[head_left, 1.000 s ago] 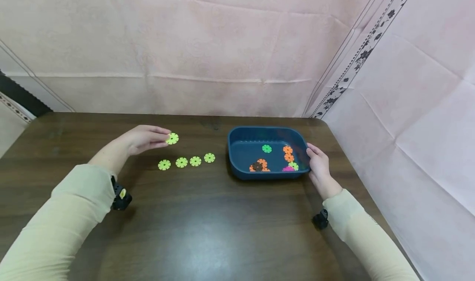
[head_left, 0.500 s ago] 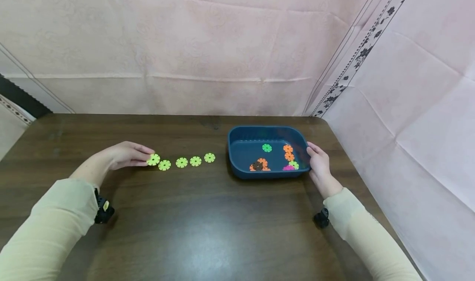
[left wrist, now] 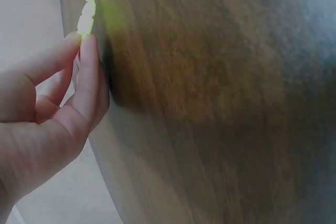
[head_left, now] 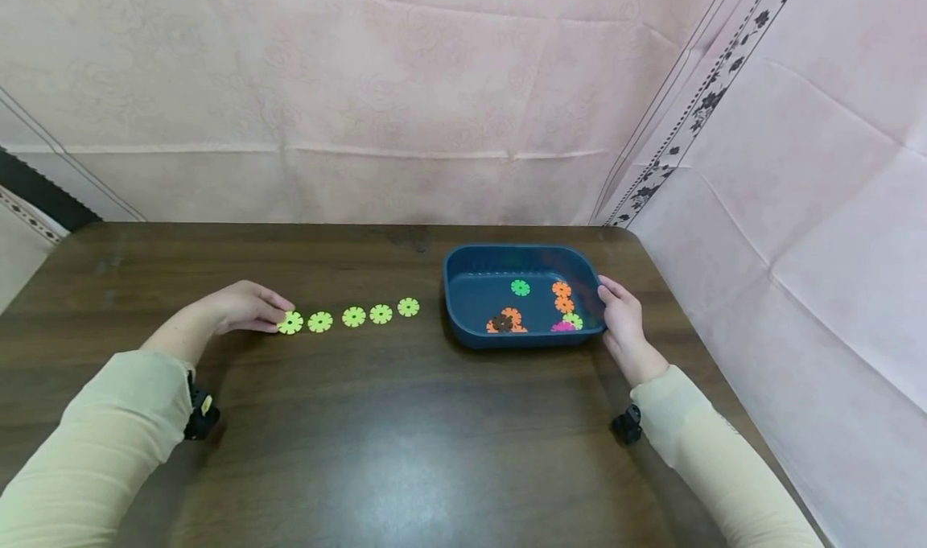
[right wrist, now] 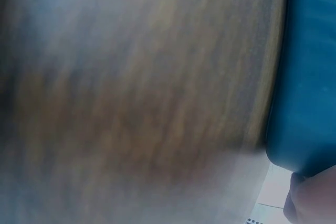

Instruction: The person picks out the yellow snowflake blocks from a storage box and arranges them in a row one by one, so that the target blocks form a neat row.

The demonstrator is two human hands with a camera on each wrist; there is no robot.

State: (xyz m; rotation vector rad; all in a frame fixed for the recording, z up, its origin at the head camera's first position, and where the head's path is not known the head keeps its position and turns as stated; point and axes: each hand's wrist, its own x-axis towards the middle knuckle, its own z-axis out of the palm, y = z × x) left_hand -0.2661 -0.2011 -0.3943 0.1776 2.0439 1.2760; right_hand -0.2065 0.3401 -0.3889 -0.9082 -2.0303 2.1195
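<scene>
Between thumb and fingertips my left hand pinches a yellow-green flower-shaped disc, at the left end of a row of matching discs on the table. The left wrist view shows the pinched disc edge-on at the tips of thumb and fingers. My right hand grips the right wall of a dark blue plastic tray. In the right wrist view only part of that hand shows, against the blue tray wall.
Inside the tray lie a green disc, several orange discs, a brown disc, a magenta disc and a yellow-green disc. The brown wooden table meets a pale cloth behind.
My left hand has carried its yellow-green disc left and toward me, down to the left end of the row. The right hand has stayed on the tray.
</scene>
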